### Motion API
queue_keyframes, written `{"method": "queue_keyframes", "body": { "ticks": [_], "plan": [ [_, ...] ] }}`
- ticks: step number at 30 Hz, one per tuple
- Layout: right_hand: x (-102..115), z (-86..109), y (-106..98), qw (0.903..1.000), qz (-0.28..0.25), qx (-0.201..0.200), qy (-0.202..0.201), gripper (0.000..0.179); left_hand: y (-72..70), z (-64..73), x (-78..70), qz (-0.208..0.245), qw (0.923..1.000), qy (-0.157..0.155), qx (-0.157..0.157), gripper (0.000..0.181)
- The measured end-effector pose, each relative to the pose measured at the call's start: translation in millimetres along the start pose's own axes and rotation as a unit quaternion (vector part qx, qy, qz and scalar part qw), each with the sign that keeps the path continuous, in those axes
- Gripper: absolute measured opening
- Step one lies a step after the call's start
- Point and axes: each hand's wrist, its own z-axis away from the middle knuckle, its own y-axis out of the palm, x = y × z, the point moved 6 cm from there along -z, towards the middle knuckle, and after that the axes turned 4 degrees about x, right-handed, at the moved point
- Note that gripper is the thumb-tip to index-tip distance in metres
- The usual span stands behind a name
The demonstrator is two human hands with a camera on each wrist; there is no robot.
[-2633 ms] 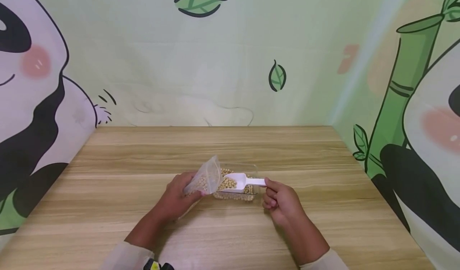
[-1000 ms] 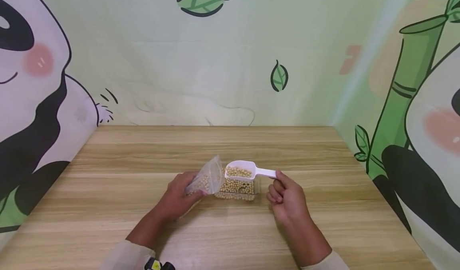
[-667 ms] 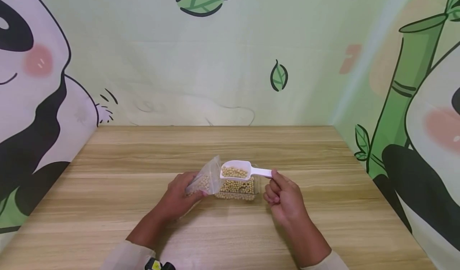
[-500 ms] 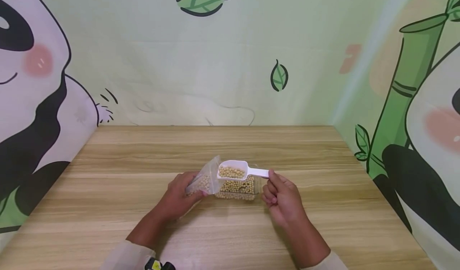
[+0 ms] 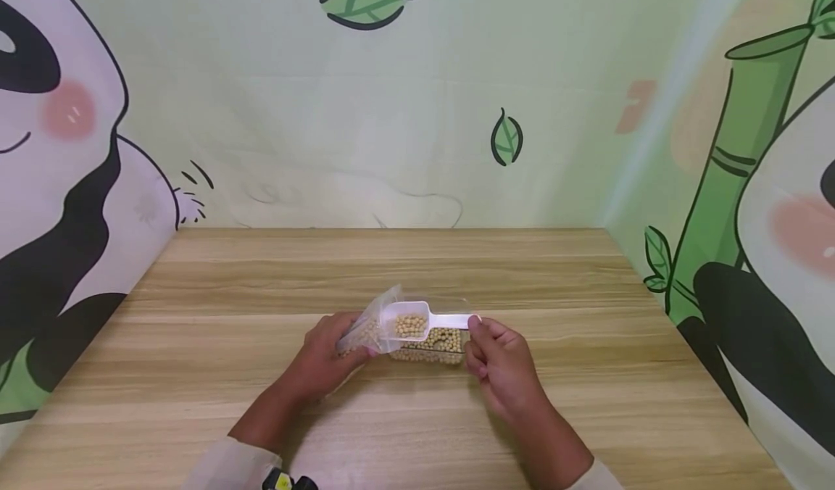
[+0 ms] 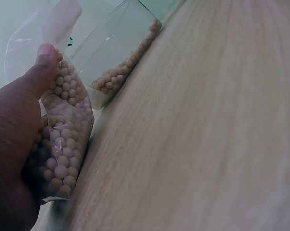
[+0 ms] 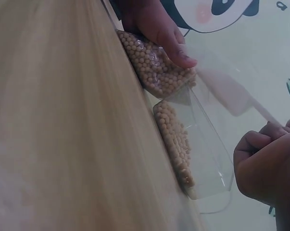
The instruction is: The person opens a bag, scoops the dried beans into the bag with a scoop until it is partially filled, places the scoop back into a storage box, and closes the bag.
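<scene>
My left hand [image 5: 326, 356] grips a clear plastic bag [image 5: 365, 330] with its mouth tilted to the right. Pale round beans, like soybeans, fill the lower part of the bag [image 6: 63, 159] in the left wrist view. Thumb and fingers of my right hand [image 5: 505, 367] pinch the handle end of a white scoop [image 5: 450, 321]. The scoop's bowl carries beans [image 5: 411, 325] and its front reaches into the bag's mouth. Beneath the scoop stands a clear rectangular container [image 7: 209, 163] holding more beans [image 7: 173, 139], partly hidden in the head view by scoop and bag.
A wood-grain table [image 5: 417, 432] lies under everything. Its far edge meets a pale green wall cloth [image 5: 417, 113] printed with pandas, leaves and bamboo, which also runs along both sides. Container and bag stand close together in mid-table.
The scoop rose from the container with beans, then moved left and slightly down, its front entering the bag's mouth. The right hand followed; the left hand stays nearly still with the bag.
</scene>
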Motion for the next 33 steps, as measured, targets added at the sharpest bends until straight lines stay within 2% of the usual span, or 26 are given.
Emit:
{"method": "queue_keyframes", "body": {
  "ticks": [6,11,12,15,22,26,33],
  "plan": [
    [1,2.8,5,0.9982,0.053,0.01,-0.026,0.034,0.4,-0.4,-0.1,-0.005,0.9999,0.013,-0.009,0.055],
    [4,5.2,8,0.9947,0.084,0.019,-0.056,0.031,-1.1,1.0,-2.0,-0.013,0.9986,0.045,-0.026,0.055],
    [4,5.7,9,0.9943,0.087,0.018,-0.059,0.028,-0.9,0.9,-0.2,-0.014,0.9976,0.059,-0.032,0.054],
    [5,6.9,9,0.9933,0.092,0.017,-0.068,0.019,-1.5,1.3,-0.7,-0.015,0.997,0.067,-0.037,0.055],
    [9,8.3,10,0.9907,0.097,0.015,-0.094,0.018,-0.3,0.1,0.8,-0.012,0.9996,0.022,-0.013,0.056],
    [10,8.6,9,0.9891,0.101,0.012,-0.106,0.029,-0.1,-0.2,0.4,-0.013,0.9997,0.02,-0.011,0.055],
    [14,8.0,7,0.9887,0.096,0.002,-0.115,0.029,0.2,-0.7,1.5,-0.014,0.9997,0.018,-0.011,0.057]
  ]
}}
